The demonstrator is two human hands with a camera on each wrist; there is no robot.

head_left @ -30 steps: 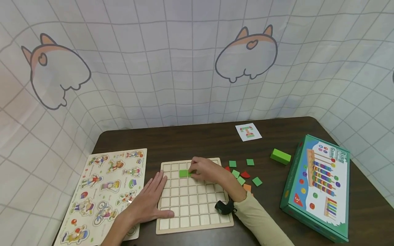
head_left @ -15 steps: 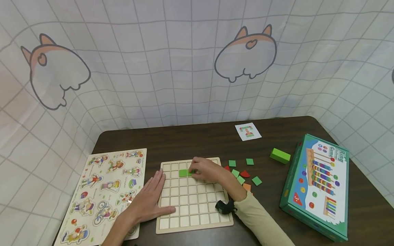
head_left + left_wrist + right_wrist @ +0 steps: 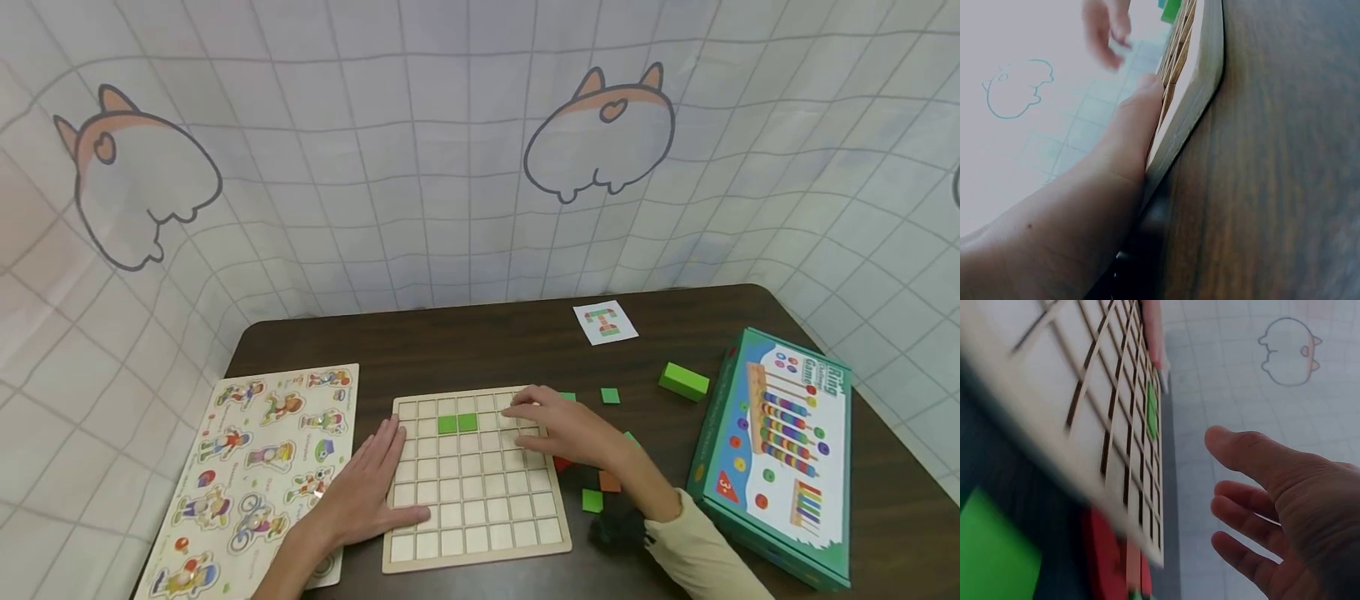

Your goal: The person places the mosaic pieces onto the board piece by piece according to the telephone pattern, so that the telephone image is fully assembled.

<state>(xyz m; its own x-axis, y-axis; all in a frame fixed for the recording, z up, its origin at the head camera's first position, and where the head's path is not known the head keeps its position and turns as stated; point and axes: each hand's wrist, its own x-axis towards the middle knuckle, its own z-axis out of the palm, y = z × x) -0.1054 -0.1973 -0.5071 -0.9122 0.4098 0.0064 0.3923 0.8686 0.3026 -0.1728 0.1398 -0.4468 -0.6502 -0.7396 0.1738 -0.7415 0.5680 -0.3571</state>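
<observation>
A wooden grid board (image 3: pixel 480 562) lies on the dark table, with two green square tiles (image 3: pixel 457 423) side by side in its second row from the top. My left hand (image 3: pixel 366 492) rests along the board's left edge, its thumb over the lower cells. Over the board's upper right part hovers my right hand (image 3: pixel 566 425), fingers loosely spread with nothing between them; the right wrist view shows the same empty hand (image 3: pixel 1279 512). Partly hidden under the right hand and forearm lie loose tiles, among them an orange tile (image 3: pixel 609 481), a red piece (image 3: pixel 561 464) and a green tile (image 3: pixel 592 500).
A pattern card (image 3: pixel 606 322) lies at the back. To the right are another green tile (image 3: pixel 610 396), a green block (image 3: pixel 684 381) and a green game box (image 3: pixel 772 458). A picture puzzle board (image 3: pixel 255 475) lies at the left, close to my left forearm.
My right hand has let go of the second green tile, which now sits in its cell, and has moved right. My left hand has stayed at the board's edge.
</observation>
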